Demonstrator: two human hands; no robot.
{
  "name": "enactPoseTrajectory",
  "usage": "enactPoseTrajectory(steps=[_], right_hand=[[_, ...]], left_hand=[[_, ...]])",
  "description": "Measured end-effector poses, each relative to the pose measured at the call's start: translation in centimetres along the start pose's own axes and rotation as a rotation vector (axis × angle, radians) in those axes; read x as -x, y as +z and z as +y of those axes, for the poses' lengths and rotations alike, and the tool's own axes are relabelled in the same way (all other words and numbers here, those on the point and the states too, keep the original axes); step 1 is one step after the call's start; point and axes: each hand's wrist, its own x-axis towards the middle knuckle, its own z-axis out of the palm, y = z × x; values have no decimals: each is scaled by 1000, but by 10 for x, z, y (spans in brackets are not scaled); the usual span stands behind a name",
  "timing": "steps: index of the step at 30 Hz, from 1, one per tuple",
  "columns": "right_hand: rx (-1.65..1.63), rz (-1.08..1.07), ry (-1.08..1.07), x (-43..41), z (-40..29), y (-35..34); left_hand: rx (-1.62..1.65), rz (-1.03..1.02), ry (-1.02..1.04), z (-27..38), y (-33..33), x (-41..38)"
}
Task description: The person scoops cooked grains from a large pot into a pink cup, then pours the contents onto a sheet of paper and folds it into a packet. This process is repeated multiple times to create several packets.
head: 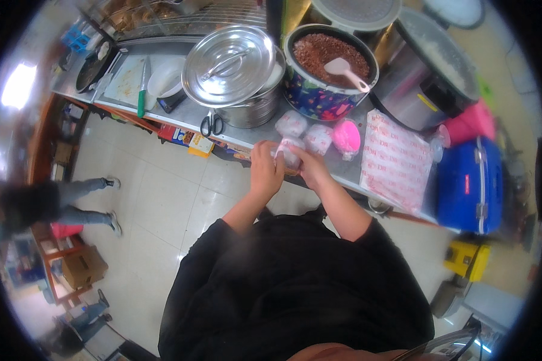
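Note:
Between my left hand [266,168] and my right hand [312,168] is a rounded bundle wrapped in printed white paper [290,151], at the counter's front edge. Fingers of both hands press on its sides. Two similar wrapped bundles sit just behind it, one bundle [291,123] at the left and another bundle [318,139] at the right. Beside them lies a bright pink cup [347,136] with clear plastic around its lower end. To the right is a stack of printed wrapping paper [395,158]. A floral pot [327,101] behind holds reddish-brown rice [316,49] and a pale rice paddle [345,72].
A lidded steel pot [248,110], black-handled scissors [212,124] and a green-handled knife [142,92] stand or lie leftward. Rightward are a large rice cooker [415,81] and a blue cooler box [469,185]. A person [49,203] stands across the floor at the left.

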Motion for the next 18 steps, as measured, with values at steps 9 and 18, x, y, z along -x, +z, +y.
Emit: enactPoseTrajectory(steps=[9,18], right_hand=[[438,307,-278,-19,8,23],[1586,823,-561,28,-49,-58]], left_hand=[[-139,-140,323,-26,3,-12],[-177,-181,300,-2,17,-6]])
